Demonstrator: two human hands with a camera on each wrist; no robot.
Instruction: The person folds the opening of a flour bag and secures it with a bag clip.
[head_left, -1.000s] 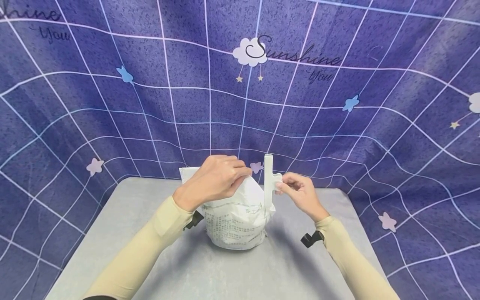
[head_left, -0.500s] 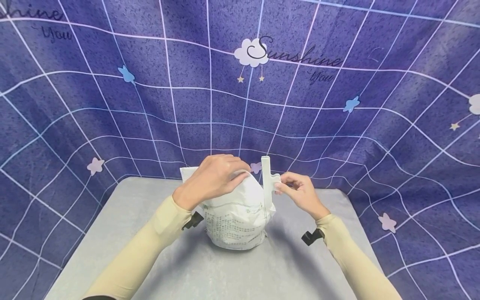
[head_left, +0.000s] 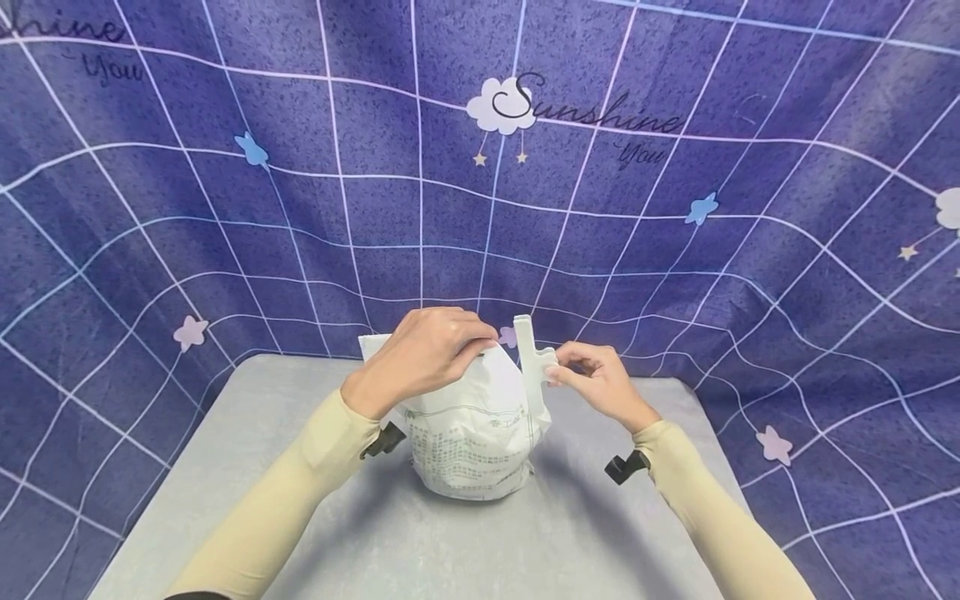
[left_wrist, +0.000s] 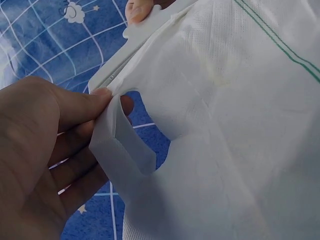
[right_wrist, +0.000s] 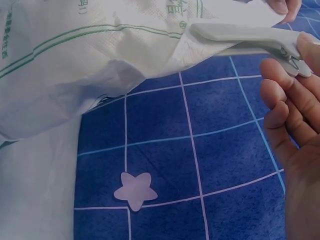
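Observation:
A white bag (head_left: 468, 458) with green lines and rows of print stands on the table, its bottom rounded and full. My left hand (head_left: 427, 354) pinches its top edge beside a cut-out handle hole, which shows in the left wrist view. My right hand (head_left: 600, 382) pinches the grip tabs of a long white bag clip (head_left: 528, 358) between thumb and fingers. That clip stands nearly upright along the right side of the bag's top. In the right wrist view, the clip's long bars (right_wrist: 240, 34) are spread, with the bag's edge between them.
The grey table (head_left: 300, 542) extends around the bag. Behind and at both sides hangs a blue-purple gridded cloth (head_left: 480, 225) with stars and clouds. Each wrist wears a black strap mount (head_left: 626, 467).
The right hand has shifted the clip slightly left over the bag's edge, and its top end now leans left. The left hand has barely moved.

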